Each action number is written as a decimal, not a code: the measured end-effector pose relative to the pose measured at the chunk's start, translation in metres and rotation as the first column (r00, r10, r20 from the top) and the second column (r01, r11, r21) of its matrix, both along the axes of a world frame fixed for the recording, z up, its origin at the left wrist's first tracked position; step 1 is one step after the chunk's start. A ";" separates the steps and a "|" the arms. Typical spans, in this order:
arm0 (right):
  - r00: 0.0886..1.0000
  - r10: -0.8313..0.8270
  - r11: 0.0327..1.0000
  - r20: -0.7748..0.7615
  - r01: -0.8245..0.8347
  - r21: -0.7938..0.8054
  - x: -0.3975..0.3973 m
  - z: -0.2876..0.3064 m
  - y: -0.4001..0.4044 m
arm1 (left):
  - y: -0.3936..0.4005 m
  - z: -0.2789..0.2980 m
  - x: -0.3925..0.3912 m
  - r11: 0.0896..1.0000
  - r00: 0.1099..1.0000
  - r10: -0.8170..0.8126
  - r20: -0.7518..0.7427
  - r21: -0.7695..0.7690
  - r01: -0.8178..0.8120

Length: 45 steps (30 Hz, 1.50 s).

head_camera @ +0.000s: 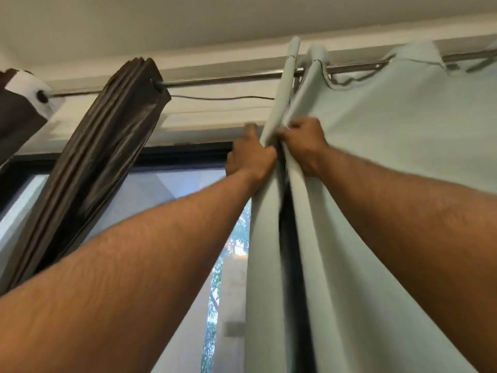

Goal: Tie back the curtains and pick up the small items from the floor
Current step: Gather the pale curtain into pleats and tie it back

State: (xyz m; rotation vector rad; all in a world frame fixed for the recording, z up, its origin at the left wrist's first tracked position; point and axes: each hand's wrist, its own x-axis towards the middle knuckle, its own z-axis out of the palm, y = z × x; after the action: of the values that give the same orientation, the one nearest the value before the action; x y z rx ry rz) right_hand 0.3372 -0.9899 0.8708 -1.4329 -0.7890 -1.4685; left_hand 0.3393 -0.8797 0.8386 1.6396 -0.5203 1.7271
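Two raised hands: left hand (250, 157) and right hand (304, 146) each grip folds of the pale green curtain (390, 157) below its rod (223, 78)

Gathered curtain (88, 168) hangs left of spread curtain (390, 184) on rod (220, 78)

metal rod (215, 78), thin wire (215, 98), window frame (183, 154), ceiling (161, 20)

Fingertips of both hands (277, 154) buried in pale curtain (376, 184) folds; brown curtain (88, 170) cut off below.
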 end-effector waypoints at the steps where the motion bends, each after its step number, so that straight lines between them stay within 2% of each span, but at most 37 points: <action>1: 0.997 0.077 0.995 -0.015 -0.078 -0.062 -0.005 0.007 0.012 | 0.007 0.001 0.000 1.000 0.999 -0.012 0.031 -0.015 0.013; 4: 0.991 0.102 0.982 -0.081 -0.113 -0.150 -0.007 0.021 0.019 | 0.021 0.004 0.009 0.998 0.993 -0.062 0.105 0.015 0.061; 7: 0.983 -0.031 0.976 -0.181 -0.009 -0.218 0.001 0.011 0.003 | 0.015 0.002 0.014 0.986 0.983 -0.149 0.105 0.092 0.139; 10: 0.969 -0.115 0.979 -0.220 0.074 -0.188 0.008 0.003 -0.024 | -0.005 0.004 0.017 0.948 0.956 -0.283 0.075 0.170 0.268; 13: 0.975 -0.130 0.990 -0.181 0.116 -0.084 0.010 -0.001 -0.048 | -0.034 0.003 0.016 0.905 0.923 -0.384 0.028 0.211 0.370; 15: 0.980 -0.168 0.986 -0.105 0.166 -0.025 0.009 0.001 -0.063 | -0.056 0.003 0.016 0.892 0.905 -0.426 -0.012 0.165 0.422; 18: 0.965 -0.262 0.964 -0.008 0.262 0.039 0.006 0.003 -0.086 | -0.087 0.006 0.019 0.904 0.912 -0.407 -0.046 0.125 0.409; 24: 0.916 -0.402 0.915 0.001 0.402 0.041 -0.003 0.004 -0.166 | -0.164 0.020 0.014 0.903 0.924 -0.377 -0.067 0.194 0.382; 25: 0.942 -0.336 0.941 -0.011 0.336 0.024 -0.005 0.004 -0.180 | -0.179 0.025 0.011 0.902 0.924 -0.381 -0.044 0.200 0.382; 27: 0.996 -0.028 0.999 -0.089 0.024 -0.044 -0.012 0.001 -0.204 | -0.204 0.037 0.013 0.887 0.902 -0.431 -0.012 0.180 0.426; 28: 0.983 0.104 0.990 -0.154 -0.116 -0.076 -0.018 -0.001 -0.217 | -0.215 0.040 0.012 0.872 0.886 -0.464 -0.014 0.166 0.460; 30: 0.957 0.176 0.973 -0.230 -0.204 -0.107 -0.026 -0.001 -0.246 | -0.234 0.042 0.010 0.862 0.874 -0.484 -0.040 0.153 0.484; 31: 0.957 0.194 0.973 -0.216 -0.216 -0.086 -0.028 0.001 -0.258 | -0.239 0.041 0.006 0.879 0.890 -0.456 -0.019 0.148 0.453; 35: 0.937 0.347 0.934 -0.028 -0.343 0.098 -0.030 0.010 -0.293 | -0.240 0.042 -0.003 0.926 0.924 -0.374 0.086 0.088 0.367; 36: 0.958 0.284 0.952 0.023 -0.285 0.113 -0.029 0.013 -0.298 | -0.237 0.044 -0.001 0.930 0.929 -0.356 0.098 0.136 0.342; 37: 0.992 0.098 0.988 0.075 -0.106 0.108 -0.027 0.017 -0.303 | -0.234 0.044 -0.001 0.933 0.940 -0.328 0.093 0.191 0.306; 38: 0.974 -0.182 0.981 0.132 0.171 0.093 -0.027 0.020 -0.307 | -0.232 0.044 0.000 0.936 0.953 -0.290 0.082 0.229 0.265; 39: 0.858 -0.478 0.878 0.186 0.471 0.084 -0.027 0.022 -0.309 | -0.229 0.043 0.000 0.943 0.969 -0.240 0.062 0.250 0.218; 40: 0.678 -0.705 0.705 0.209 0.702 0.099 -0.028 0.023 -0.310 | -0.227 0.044 0.002 0.951 0.980 -0.190 0.058 0.260 0.169; 41: 0.537 -0.824 0.560 0.181 0.821 0.113 -0.029 0.023 -0.311 | -0.224 0.043 0.002 0.961 0.988 -0.144 0.054 0.245 0.127; 42: 0.467 -0.877 0.479 0.117 0.868 0.128 -0.030 0.024 -0.313 | -0.222 0.042 0.003 0.971 0.992 -0.108 0.062 0.222 0.092; 43: 0.469 -0.883 0.468 0.023 0.873 0.140 -0.030 0.026 -0.317 | -0.219 0.040 0.003 0.979 0.995 -0.080 0.064 0.194 0.067; 44: 0.535 -0.842 0.521 -0.073 0.840 0.149 -0.029 0.028 -0.320 | -0.216 0.038 0.003 0.985 0.995 -0.064 0.080 0.164 0.050; 45: 0.644 -0.750 0.625 -0.151 0.765 0.155 -0.029 0.029 -0.323 | -0.212 0.036 0.002 0.991 0.993 -0.068 0.097 0.125 0.055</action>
State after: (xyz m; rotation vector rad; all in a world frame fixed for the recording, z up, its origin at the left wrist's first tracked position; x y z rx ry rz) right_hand 0.3084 -1.3125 0.8996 -1.7391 0.0919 -2.0333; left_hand 0.3412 -1.0916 0.8751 1.6076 -0.7299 1.7699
